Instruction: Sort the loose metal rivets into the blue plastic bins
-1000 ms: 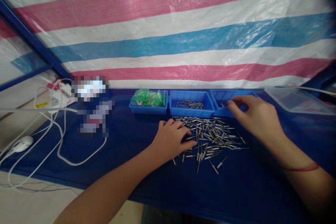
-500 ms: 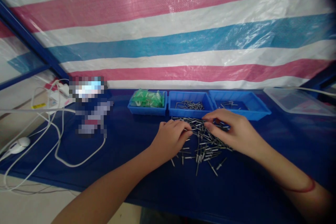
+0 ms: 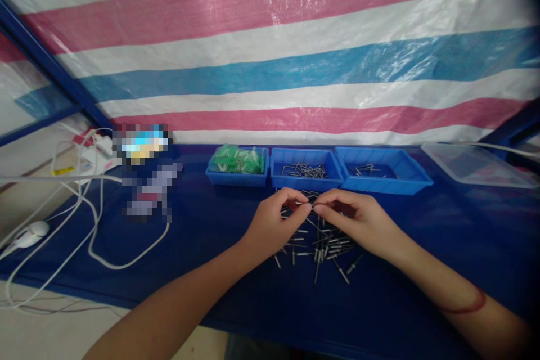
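Over the pile my left hand (image 3: 276,219) and my right hand (image 3: 358,215) meet fingertip to fingertip. Thumb and forefinger of each are pinched on a small metal blind rivet (image 3: 311,206), mostly covered by the fingers. Below them, loose blind rivets (image 3: 333,244) lie scattered on the dark blue table (image 3: 253,304), pointing in many directions. Just behind the hands stands a blue bin (image 3: 306,183) with a heap of rivets in it. To its right, another blue bin (image 3: 388,184) has a few rivets at its left end.
A third blue bin (image 3: 236,179) at left is full of green plastic packets (image 3: 237,158). White cables (image 3: 97,236) and a white mouse (image 3: 36,229) lie on the left, near blurred-out items. A clear plastic lid (image 3: 472,166) rests at back right, before a striped sheet (image 3: 270,79).
My right hand has moved left from the pile's right side to my left hand's fingertips, closing in a pinch. My left hand has turned slightly, its thumb and forefinger now showing more clearly.
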Available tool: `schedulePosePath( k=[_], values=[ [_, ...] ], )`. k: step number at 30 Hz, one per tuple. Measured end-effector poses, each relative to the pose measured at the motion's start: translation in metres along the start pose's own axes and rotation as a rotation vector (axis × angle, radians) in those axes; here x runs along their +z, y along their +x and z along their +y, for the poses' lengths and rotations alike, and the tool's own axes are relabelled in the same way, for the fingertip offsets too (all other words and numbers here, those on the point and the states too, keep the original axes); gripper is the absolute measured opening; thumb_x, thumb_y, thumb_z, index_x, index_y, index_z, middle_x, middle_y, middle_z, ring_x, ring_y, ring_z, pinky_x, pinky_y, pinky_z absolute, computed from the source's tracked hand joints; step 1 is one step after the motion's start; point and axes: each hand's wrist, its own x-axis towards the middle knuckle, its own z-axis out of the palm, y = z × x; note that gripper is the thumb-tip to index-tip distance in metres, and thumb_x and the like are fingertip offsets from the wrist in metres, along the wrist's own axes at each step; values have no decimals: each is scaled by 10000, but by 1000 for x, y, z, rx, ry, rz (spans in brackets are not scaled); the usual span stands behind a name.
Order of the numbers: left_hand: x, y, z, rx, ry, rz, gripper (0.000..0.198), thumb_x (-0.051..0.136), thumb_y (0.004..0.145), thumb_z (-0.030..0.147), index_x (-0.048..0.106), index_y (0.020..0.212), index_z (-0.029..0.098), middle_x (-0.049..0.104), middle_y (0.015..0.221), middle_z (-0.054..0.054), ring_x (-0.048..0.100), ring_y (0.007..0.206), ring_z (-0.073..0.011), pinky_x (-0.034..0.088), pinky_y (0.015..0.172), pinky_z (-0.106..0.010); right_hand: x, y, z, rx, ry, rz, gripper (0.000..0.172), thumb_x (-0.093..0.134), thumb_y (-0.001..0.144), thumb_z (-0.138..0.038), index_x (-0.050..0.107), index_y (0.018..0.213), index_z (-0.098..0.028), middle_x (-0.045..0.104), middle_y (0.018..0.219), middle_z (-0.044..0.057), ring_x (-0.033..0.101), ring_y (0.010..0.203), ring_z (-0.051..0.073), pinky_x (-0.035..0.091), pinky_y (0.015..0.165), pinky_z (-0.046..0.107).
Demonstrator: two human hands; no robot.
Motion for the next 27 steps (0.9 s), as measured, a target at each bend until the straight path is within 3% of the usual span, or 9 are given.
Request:
schedulePosePath(
  k=[11, 18, 27],
  values=[
    [1, 2, 1, 17, -39, -45, 152, 627, 844, 300, 644, 919, 169, 690, 907, -19, 611, 795, -135, 462, 743, -233, 8, -3, -6, 46, 171, 102, 190, 647, 811, -405, 658, 817, -216, 669, 758, 23, 615, 700, 170, 506, 631, 292],
    [2, 2, -1, 84, 87, -123, 185, 582, 877, 334, 652, 863, 162, 656, 822, -21, 596, 772, -143, 441, 708, -240, 7, -6, -8, 18, 127, 73, 166, 626, 833, -376, 679, 848, -220, 695, 845, 42, 640, 786, 193, 508, 682, 311],
    [-3, 2, 1, 143, 80, -21, 176, 595, 873, 339, 645, 865, 170, 653, 837, -23, 594, 786, -142, 447, 737, -243, 1, -6, -13, -15, 52, 29, 214, 585, 856, -416, 687, 893, -231, 695, 848, 42, 628, 754, 188, 495, 655, 309]
  ],
)
